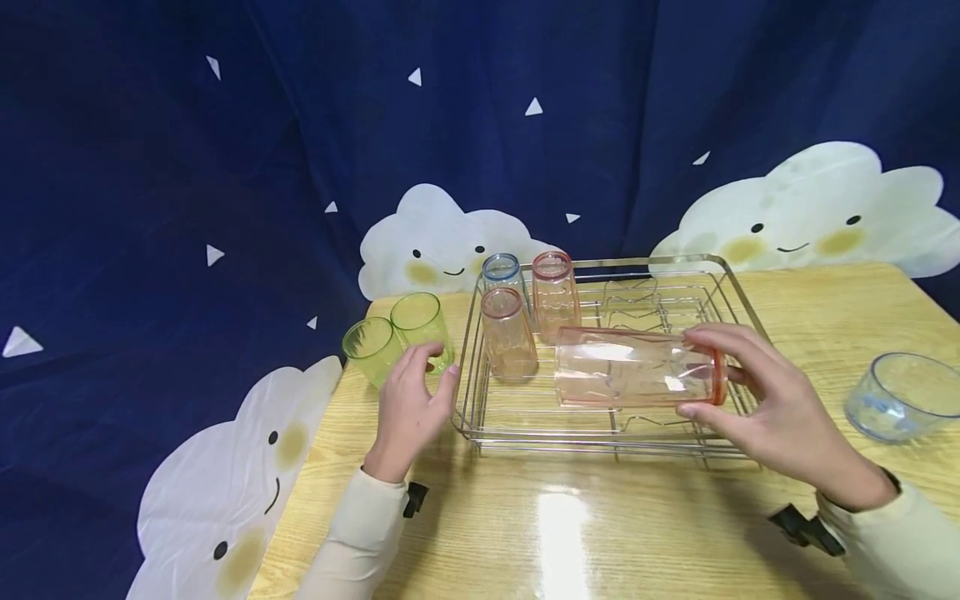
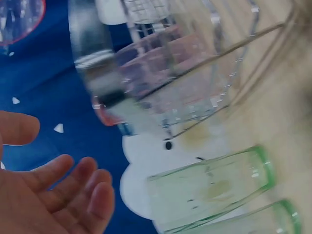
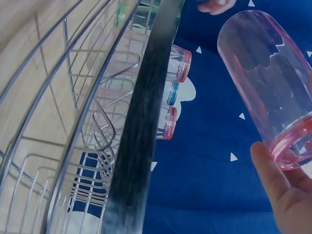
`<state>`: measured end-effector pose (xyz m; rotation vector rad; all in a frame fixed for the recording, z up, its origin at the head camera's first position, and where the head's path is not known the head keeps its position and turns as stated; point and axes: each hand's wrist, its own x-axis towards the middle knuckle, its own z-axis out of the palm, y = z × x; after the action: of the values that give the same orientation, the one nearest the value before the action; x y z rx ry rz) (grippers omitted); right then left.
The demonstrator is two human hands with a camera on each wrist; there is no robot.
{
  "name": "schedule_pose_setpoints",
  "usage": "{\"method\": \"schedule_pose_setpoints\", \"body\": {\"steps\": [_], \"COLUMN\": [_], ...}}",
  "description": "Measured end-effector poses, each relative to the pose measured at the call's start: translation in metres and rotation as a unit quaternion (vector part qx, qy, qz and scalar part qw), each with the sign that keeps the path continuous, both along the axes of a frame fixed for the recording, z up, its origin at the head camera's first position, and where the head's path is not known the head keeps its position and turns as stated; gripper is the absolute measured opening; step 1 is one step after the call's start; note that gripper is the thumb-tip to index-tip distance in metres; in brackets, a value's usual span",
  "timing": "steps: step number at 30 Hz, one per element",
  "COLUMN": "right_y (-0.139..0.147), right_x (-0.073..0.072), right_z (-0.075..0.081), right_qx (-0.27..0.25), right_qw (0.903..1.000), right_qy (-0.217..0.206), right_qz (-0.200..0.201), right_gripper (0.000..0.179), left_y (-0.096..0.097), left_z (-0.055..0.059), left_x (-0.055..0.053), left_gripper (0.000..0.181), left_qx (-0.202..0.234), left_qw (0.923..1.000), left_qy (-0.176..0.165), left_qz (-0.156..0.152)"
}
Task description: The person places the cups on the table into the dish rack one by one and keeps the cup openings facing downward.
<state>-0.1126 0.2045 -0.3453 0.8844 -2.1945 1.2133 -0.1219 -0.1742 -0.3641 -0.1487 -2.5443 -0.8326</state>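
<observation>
My right hand (image 1: 772,408) grips a tall clear pink glass (image 1: 630,367) by its thick base, and the glass lies sideways above the wire dish rack (image 1: 540,442). In the right wrist view the same pink glass (image 3: 268,73) slants, with thumb and fingers at its base. My left hand (image 1: 412,408) holds nothing; its fingers are spread and loosely bent beside the rack's left edge, close to two green glasses (image 1: 417,315). Inside the rack's left end stand upside-down glasses: a blue-based one (image 1: 501,268) and two pink ones (image 1: 553,292).
A wide, low bluish glass (image 1: 900,400) stands on the wooden table (image 1: 495,533) right of the rack. Behind the table hangs a dark blue curtain (image 1: 480,125) with white clouds. The rack's metal rim (image 3: 141,126) rises between the right wrist camera and the standing glasses.
</observation>
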Motion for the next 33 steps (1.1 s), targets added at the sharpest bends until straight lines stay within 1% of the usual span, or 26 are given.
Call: {"method": "schedule_pose_setpoints", "body": {"steps": [2, 3, 5, 7, 13, 17, 20, 22, 27, 31, 33], "right_y": [0.001, 0.002, 0.002, 0.003, 0.000, -0.004, -0.008, -0.012, -0.026, -0.038, -0.044], "right_x": [0.000, -0.001, -0.002, -0.004, -0.013, -0.019, -0.026, -0.031, -0.045, -0.060, -0.067], "right_z": [0.002, 0.004, 0.007, 0.011, 0.024, 0.032, 0.037, 0.040, 0.043, 0.045, 0.047], "right_qx": [0.013, 0.020, 0.032, 0.045, 0.099, 0.136, 0.159, 0.171, 0.193, 0.223, 0.240], "right_qw": [0.9998, 0.9997, 0.9993, 0.9986, 0.9935, 0.9886, 0.9857, 0.9841, 0.9808, 0.9743, 0.9702], "right_qy": [0.005, 0.005, 0.008, 0.011, 0.028, 0.031, 0.028, 0.025, 0.020, 0.031, 0.030], "right_qz": [-0.011, -0.016, -0.020, -0.027, -0.050, -0.057, -0.050, -0.042, -0.021, -0.003, 0.006], "right_gripper": [0.092, 0.092, 0.092, 0.092, 0.088, 0.084, 0.082, 0.081, 0.075, 0.070, 0.069], "left_y": [-0.001, -0.001, 0.000, 0.002, 0.006, 0.008, 0.009, 0.009, 0.010, 0.010, 0.009], "left_z": [-0.007, -0.010, -0.017, -0.022, -0.036, -0.043, -0.045, -0.046, -0.047, -0.049, -0.050], "left_x": [-0.004, -0.005, -0.010, -0.013, -0.019, -0.021, -0.023, -0.024, -0.024, -0.023, -0.023], "left_gripper": [0.035, 0.036, 0.037, 0.037, 0.036, 0.036, 0.037, 0.037, 0.039, 0.041, 0.042], "left_qx": [0.003, 0.003, 0.001, -0.005, -0.007, -0.011, -0.009, -0.006, 0.006, 0.019, 0.025], "left_qw": [0.9986, 0.9974, 0.9949, 0.9934, 0.9909, 0.9901, 0.9892, 0.9879, 0.9847, 0.9839, 0.9836], "left_qy": [-0.051, -0.071, -0.099, -0.114, -0.132, -0.136, -0.142, -0.153, -0.174, -0.177, -0.178], "left_qz": [0.010, 0.013, 0.016, 0.016, 0.024, 0.034, 0.033, 0.026, 0.017, 0.019, 0.019]}}
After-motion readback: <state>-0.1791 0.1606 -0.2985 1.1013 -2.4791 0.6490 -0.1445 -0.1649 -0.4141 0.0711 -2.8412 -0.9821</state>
